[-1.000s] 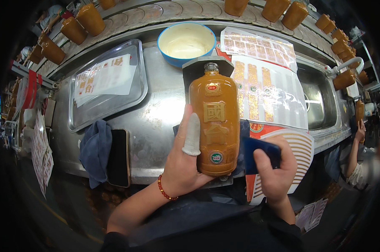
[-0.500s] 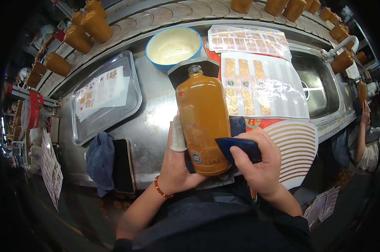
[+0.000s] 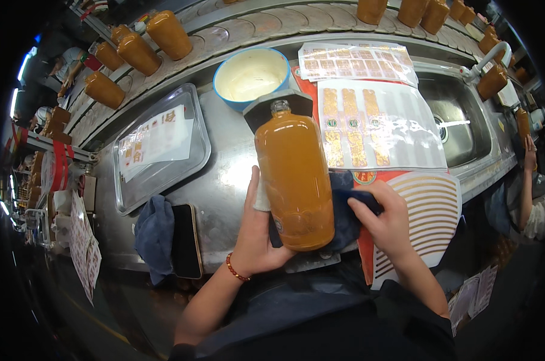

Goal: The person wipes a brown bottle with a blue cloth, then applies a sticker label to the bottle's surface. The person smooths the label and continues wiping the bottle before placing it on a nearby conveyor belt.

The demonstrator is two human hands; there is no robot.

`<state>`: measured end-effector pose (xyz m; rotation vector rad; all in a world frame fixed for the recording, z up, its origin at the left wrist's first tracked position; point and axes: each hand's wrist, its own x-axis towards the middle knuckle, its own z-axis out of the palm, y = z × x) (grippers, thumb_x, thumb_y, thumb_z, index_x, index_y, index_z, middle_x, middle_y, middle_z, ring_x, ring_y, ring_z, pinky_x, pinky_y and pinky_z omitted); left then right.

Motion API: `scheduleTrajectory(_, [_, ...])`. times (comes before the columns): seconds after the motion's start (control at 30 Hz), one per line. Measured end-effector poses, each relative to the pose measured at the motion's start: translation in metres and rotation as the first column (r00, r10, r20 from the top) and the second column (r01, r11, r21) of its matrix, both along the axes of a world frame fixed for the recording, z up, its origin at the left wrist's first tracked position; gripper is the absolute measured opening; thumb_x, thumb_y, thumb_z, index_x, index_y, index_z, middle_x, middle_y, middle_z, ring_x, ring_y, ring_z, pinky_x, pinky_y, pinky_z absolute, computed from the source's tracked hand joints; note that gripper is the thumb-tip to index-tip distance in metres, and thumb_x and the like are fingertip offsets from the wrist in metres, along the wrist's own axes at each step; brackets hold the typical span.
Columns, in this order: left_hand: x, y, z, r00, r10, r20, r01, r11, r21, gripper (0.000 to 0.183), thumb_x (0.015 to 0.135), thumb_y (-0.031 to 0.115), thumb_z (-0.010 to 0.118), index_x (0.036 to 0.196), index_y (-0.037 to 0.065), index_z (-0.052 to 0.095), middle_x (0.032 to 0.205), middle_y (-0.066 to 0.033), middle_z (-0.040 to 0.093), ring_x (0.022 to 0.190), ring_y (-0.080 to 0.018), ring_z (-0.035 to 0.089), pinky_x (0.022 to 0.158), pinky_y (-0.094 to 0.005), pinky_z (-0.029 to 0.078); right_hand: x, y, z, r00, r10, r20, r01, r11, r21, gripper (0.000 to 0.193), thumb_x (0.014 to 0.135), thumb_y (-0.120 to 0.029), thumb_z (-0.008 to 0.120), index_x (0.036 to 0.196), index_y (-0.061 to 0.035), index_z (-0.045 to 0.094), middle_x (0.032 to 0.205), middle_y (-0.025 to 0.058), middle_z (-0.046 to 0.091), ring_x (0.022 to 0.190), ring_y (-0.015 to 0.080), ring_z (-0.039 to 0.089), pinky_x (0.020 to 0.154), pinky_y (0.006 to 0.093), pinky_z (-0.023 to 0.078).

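A glossy brown bottle (image 3: 296, 174) with a clear glass neck leans back, its neck pointing away from me, against a dark angular holder (image 3: 257, 114). My left hand (image 3: 259, 225) is wrapped round its lower left side; a pale cover shows on one finger. Near the base, a small round green-and-white sticker (image 3: 278, 225) sits at the bottle's left edge. To the right of the bottle, my right hand (image 3: 388, 218) pinches a dark blue flat scraper (image 3: 361, 198), its tip slightly apart from the glass. A dark blue cloth (image 3: 344, 225) lies beneath the scraper.
Sticker sheets (image 3: 399, 141) and a sheet of gold curved strips (image 3: 429, 210) lie at right, by a sink (image 3: 456, 114). Beyond are a blue-rimmed bowl (image 3: 254, 75) and a conveyor (image 3: 260, 25) carrying bottles. At left lie a clear tray (image 3: 123, 195), a cloth (image 3: 154, 231) and a phone (image 3: 187, 240).
The bottle has turned leftward, carrying its round sticker to the left edge and its red mark out of sight. My right hand has drawn the scraper away to the right.
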<state>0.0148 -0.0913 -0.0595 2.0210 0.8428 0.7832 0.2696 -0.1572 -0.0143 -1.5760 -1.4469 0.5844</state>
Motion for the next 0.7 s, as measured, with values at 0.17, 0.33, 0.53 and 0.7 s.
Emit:
scheduleTrajectory(0.17, [-0.015,-0.007,0.005,1.000,-0.002,-0.024,0.003,1.000,0.026,0.113,0.080,0.037,0.085,0.164,-0.002,0.020,0.168,-0.0340,0.014,0.159,-0.0491,0.008,0.128,-0.0514,0.014,-0.030,-0.008,0.047,0.988,0.136,0.072,-0.148,0.967,0.205,0.031,0.076,0.003,0.079,0.105,-0.0070,0.078,0.092,0.0074,0.068,0.081,0.0267,0.063,0.072,0.0355,0.052])
scheduleTrajectory(0.33, [-0.032,-0.005,0.017,0.999,0.019,-0.028,-0.018,0.999,0.038,0.118,0.076,0.038,0.089,0.164,-0.001,0.020,0.168,-0.0323,0.017,0.158,-0.0518,0.007,0.127,-0.0543,0.016,-0.062,-0.018,0.049,0.895,0.236,0.378,-0.341,0.909,0.239,0.042,0.066,0.001,0.079,0.106,-0.0109,0.081,0.095,0.0033,0.066,0.090,0.0262,0.058,0.077,0.0362,0.049])
scheduleTrajectory(0.53, [-0.043,-0.009,0.024,0.995,0.065,-0.074,-0.063,0.998,0.030,0.122,0.073,0.039,0.093,0.163,-0.002,0.021,0.168,-0.0312,0.017,0.158,-0.0505,0.006,0.127,-0.0544,0.018,-0.071,-0.021,0.056,0.869,0.290,0.402,-0.366,0.922,0.126,0.049,0.062,0.005,0.075,0.108,-0.0115,0.081,0.091,0.0026,0.064,0.085,0.0251,0.056,0.072,0.0348,0.047])
scheduleTrajectory(0.7, [-0.046,-0.010,0.026,0.991,0.096,-0.091,-0.092,0.994,0.051,0.121,0.074,0.043,0.092,0.161,-0.004,0.023,0.166,-0.0311,0.023,0.157,-0.0530,0.007,0.127,-0.0553,0.019,-0.078,-0.008,0.049,0.851,0.147,0.504,-0.296,0.927,0.229,0.050,0.060,0.003,0.074,0.108,-0.0098,0.081,0.091,0.0040,0.064,0.082,0.0248,0.056,0.069,0.0351,0.046])
